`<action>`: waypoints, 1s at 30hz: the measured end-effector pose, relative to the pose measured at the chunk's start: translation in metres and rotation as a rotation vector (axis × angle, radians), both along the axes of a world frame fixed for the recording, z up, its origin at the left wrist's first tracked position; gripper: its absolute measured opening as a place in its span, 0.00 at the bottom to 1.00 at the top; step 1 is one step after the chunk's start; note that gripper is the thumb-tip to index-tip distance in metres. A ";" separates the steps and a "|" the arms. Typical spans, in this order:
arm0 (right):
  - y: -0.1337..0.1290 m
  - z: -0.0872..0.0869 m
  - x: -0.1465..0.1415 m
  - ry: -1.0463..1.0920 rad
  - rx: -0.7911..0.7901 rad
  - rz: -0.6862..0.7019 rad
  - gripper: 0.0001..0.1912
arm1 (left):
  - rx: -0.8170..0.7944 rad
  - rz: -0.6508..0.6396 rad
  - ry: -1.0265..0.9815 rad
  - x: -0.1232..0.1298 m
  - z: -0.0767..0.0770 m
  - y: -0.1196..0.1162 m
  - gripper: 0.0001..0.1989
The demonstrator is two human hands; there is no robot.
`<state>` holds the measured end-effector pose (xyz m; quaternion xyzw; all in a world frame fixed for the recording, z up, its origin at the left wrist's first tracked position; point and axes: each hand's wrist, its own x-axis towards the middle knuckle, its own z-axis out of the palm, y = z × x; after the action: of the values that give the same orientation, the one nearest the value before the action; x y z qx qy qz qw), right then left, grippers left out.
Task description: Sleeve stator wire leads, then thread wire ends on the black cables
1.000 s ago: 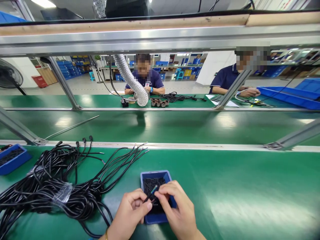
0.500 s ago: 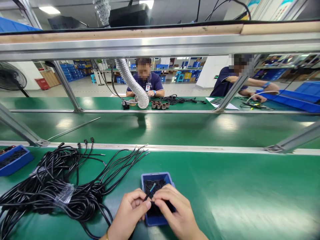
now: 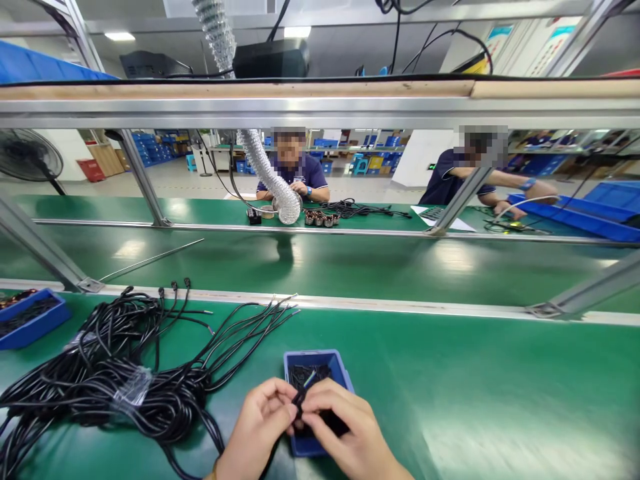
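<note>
Black round-section cable with a smooth sheath (image 3: 301,395), held between both hands above a bin, free end pointing up and away. At the tip, thin bluish and pale wires (image 3: 311,379), emerging from the sheath.

Left hand (image 3: 263,420): gripping the cable between thumb and forefinger, remaining fingers curled. Right hand (image 3: 345,420): thumb and forefinger closed in a pinch on the cable, just beside the left fingertips; remaining fingers bent. Detail of the dark lump between the fingertips too small to tell.

Directly below: rectangular blue plastic bin (image 3: 306,449) with raised rim, containing small, loose, black parts (image 3: 303,373), partly hidden by the hands.

To the left: heap of long black cables (image 3: 165,413), looped in glossy coils, banded with crinkled transparent plastic wrap (image 3: 135,389); stripped ends fanned out toward the far edge, small black plugs (image 3: 175,285) alongside.

Underneath: smooth, glossy green surface (image 3: 450,387). At far left, second blue bin (image 3: 43,328), with dark parts inside. Along the far edge, straight pale metal rail (image 3: 350,304); beyond, thin straight metal rod (image 3: 153,259), lying diagonally.

Farther out: crinkled silver flexible duct (image 3: 273,177), hanging beside copper-toned round coils (image 3: 321,219); behind, two persons in dark blue shirts (image 3: 316,177).
</note>
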<state>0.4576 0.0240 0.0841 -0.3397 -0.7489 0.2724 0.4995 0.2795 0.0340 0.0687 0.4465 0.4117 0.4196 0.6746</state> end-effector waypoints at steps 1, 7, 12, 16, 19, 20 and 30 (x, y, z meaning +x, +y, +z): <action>-0.001 0.008 0.006 -0.061 -0.056 0.105 0.04 | 0.023 0.012 0.005 -0.001 0.001 0.001 0.15; 0.008 0.010 0.023 -0.396 -0.142 0.031 0.04 | -0.062 0.033 -0.118 -0.001 0.005 0.006 0.17; 0.023 -0.044 -0.003 -0.872 0.200 -0.317 0.12 | -0.105 0.043 -0.111 0.002 0.004 0.008 0.25; 0.024 -0.055 -0.010 -0.918 0.265 -0.352 0.10 | -0.110 0.045 -0.088 0.002 0.004 0.009 0.24; 0.019 -0.044 -0.003 -0.842 0.197 -0.343 0.09 | -0.071 0.045 -0.055 0.002 0.005 0.011 0.24; 0.018 -0.040 -0.001 -0.787 0.169 -0.322 0.09 | -0.052 0.035 -0.050 0.003 0.006 0.011 0.23; 0.010 -0.023 0.004 -0.266 0.030 -0.274 0.11 | 0.079 0.016 0.139 0.007 0.001 0.012 0.16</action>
<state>0.4615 0.0337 0.0608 -0.4641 -0.7589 0.1433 0.4336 0.2864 0.0462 0.0695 0.4975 0.4440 0.4091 0.6229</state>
